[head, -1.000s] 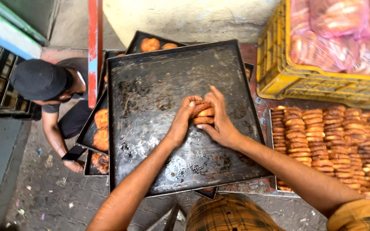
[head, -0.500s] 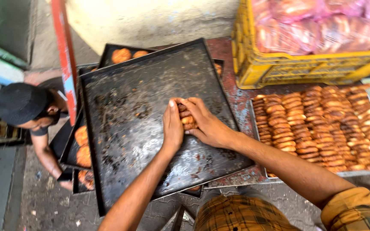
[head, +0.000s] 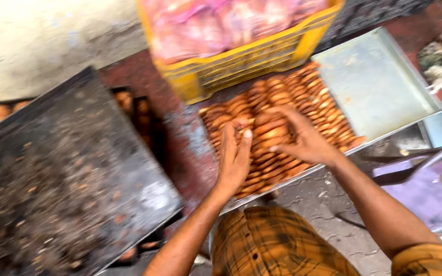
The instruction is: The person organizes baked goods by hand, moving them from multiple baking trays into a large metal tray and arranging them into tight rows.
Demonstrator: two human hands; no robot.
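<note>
Biscuits between hands stand edgewise, row running diagonally.

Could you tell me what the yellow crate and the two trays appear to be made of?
Yellow crate: moulded plastic, judging by its uniform colour and slotted lattice walls. Pale tray under the biscuits: apparently light sheet metal, dull silvery sheen, folded rim. Dark tray: likely blackened metal, crusted with crumbs.

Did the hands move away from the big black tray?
Yes. Both hands left the black tray and went right, onto the rows of biscuits in the metal tray below the yellow crate.
</note>
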